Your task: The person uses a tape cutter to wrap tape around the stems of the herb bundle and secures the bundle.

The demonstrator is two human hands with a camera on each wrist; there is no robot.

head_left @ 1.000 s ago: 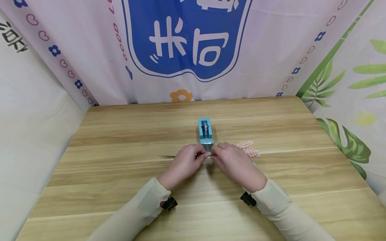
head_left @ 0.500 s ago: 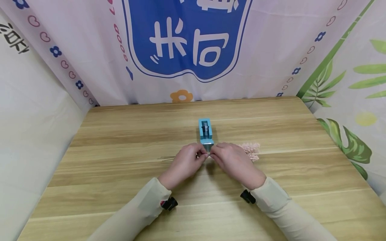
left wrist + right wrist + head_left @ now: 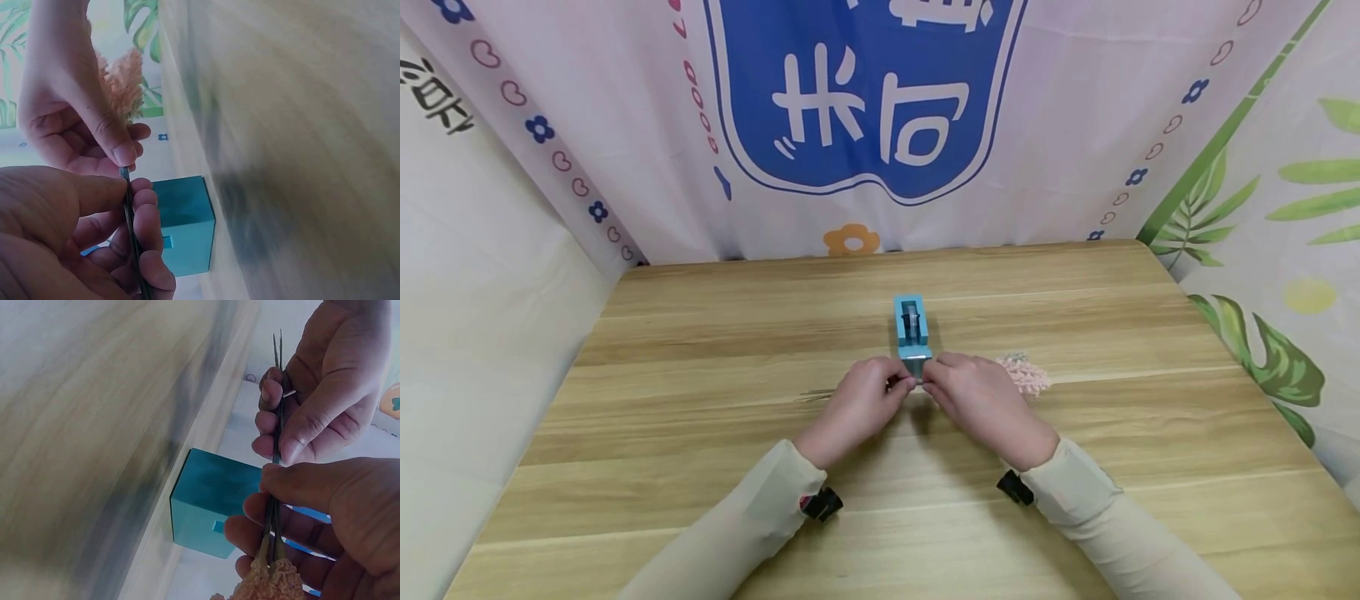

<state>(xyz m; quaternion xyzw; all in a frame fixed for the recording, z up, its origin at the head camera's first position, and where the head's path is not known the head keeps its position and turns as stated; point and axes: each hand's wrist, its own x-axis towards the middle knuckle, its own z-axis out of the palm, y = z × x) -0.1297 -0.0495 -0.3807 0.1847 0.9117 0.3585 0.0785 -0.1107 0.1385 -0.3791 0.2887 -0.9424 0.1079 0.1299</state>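
Observation:
A bunch of artificial flowers has fluffy pale pink heads (image 3: 1028, 377) and thin dark stems (image 3: 279, 419). My left hand (image 3: 859, 410) pinches the stems between thumb and fingers, and the bare stem ends stick out to the left. Close beside it, my right hand (image 3: 988, 408) pinches the same stems nearer to the heads, as the right wrist view shows. The two thumbs almost meet on the stems. Just beyond the fingertips stands a blue tape dispenser (image 3: 911, 321) with a roll inside; its near end is partly behind the hands.
Everything is on a wood-grain table (image 3: 700, 467). Behind it hangs a printed curtain (image 3: 662, 167) with a blue emblem, and a leaf-patterned cloth (image 3: 1262, 208) hangs at the right. Each wrist carries a small black camera (image 3: 822, 505).
The pink heads have turned about the line of the stems, and the stem ends at the left have shifted slightly. Both hands stay almost in place, and the dispenser has not moved.

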